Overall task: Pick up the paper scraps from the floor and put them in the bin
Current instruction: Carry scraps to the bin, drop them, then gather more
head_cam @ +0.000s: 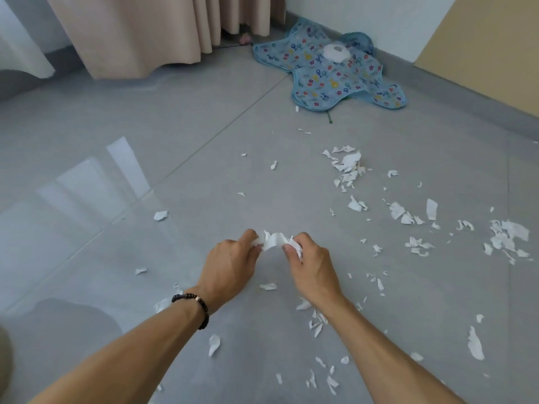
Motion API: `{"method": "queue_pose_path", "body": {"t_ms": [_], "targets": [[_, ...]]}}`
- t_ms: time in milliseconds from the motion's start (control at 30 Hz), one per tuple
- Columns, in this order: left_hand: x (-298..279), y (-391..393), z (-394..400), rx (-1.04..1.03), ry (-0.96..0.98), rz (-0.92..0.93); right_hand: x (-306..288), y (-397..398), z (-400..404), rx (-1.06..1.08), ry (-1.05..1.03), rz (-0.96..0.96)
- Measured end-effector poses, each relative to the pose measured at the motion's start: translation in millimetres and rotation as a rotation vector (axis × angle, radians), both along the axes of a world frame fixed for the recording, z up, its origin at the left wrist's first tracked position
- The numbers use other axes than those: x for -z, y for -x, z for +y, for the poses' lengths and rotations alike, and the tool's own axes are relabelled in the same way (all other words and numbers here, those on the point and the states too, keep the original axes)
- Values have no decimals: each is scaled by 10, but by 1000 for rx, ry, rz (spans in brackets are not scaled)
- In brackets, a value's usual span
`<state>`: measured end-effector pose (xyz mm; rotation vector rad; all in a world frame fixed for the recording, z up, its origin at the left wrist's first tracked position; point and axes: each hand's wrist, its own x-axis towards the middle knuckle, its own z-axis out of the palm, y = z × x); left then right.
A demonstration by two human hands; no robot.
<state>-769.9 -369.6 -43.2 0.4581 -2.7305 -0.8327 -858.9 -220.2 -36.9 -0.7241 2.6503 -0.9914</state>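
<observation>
Both my hands are low over the grey tiled floor, close together. My left hand, with a dark bead bracelet on the wrist, and my right hand each pinch one end of a crumpled white bunch of paper scraps. Several more white paper scraps lie scattered over the floor: a heap further ahead on the right, a cluster at far right, and loose bits under my right forearm. No bin is in view.
A blue patterned cloth lies in the far corner with a white roll on it. Beige curtains hang at the back left. A grey skirting runs along the right wall. The floor is glossy tile.
</observation>
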Motion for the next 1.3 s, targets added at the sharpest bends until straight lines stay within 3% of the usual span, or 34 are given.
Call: {"method": "queue_pose_path", "body": {"t_ms": [133, 433, 600, 733, 833, 933, 1033, 1167, 1300], "targets": [[-570, 31, -10, -267, -403, 113, -480, 27, -189, 12, 176, -124], [-1911, -551, -483, -692, -915, 394, -1685, -496, -1094, -158, 519, -548], [-2533, -1425, -876, -821, -890, 584, -2290, -1228, -1902, -350, 594, -702], [-2956, -2241, -1192, -953, -716, 697, -2628, -1964, -2542, -519, 605, -794], [-2988, -2802, -1467, -1098, -537, 720, -2672, -2517, -2918, -619, 526, -722], [-2786, -3219, -1674, -1272, -363, 571, -2612, -2888, -3125, -764, 376, -447], [-2551, -3457, -1779, -1350, -254, 305, -2531, -2994, -3165, -890, 186, -162], [-2424, -3564, -1725, -1245, -122, -140, -2412, -2996, -3082, -990, 46, 152], [-2420, -3499, -1612, -1107, 178, -411, -2420, -2893, -3010, -1002, 146, 345]]}}
